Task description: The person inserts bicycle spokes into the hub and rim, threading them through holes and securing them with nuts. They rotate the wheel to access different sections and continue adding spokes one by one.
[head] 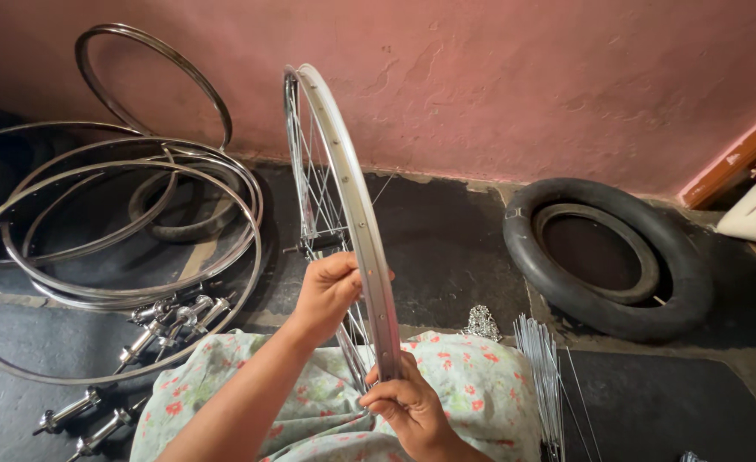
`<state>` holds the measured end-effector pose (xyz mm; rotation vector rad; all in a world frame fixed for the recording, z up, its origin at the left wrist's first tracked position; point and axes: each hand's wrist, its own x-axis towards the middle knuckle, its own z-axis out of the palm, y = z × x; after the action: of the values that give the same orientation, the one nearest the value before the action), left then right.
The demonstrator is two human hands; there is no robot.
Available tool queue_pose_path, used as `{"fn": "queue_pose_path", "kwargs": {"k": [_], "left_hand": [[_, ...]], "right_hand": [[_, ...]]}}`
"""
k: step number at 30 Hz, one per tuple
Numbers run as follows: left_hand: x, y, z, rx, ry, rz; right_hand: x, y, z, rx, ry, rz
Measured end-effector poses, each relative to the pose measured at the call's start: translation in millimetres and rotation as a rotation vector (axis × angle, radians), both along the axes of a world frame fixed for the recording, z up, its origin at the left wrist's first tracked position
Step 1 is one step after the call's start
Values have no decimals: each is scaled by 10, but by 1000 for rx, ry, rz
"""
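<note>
We hold a spoked bicycle wheel (343, 222) upright on edge over our lap

Its rim runs from our hands up and away toward the pink wall (523, 77), hub (314, 244) facing left. Our right hand (408, 406) pinches the rim's near bottom edge; our left hand (331, 291), higher and nearer the hub, closes on the spokes. To the left lie bare rims (121, 257) and loose hub axles (168, 321) on the dark floor; to the right, a bundle of spokes (542, 368), a heap of nipples (480, 323) and a tyre (604, 257)
</note>
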<state>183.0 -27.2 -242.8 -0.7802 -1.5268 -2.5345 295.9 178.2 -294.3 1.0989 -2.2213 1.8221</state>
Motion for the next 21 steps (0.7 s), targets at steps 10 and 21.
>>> {"fn": "queue_pose_path", "kwargs": {"k": [10,21], "left_hand": [[-122,-15,-54,46,20,-96],[-99,-200,-12,162,-99,-256]], "right_hand": [[-32,40,-89,-13,-2,43],[-434,236,607,-106,162,-370]]}}
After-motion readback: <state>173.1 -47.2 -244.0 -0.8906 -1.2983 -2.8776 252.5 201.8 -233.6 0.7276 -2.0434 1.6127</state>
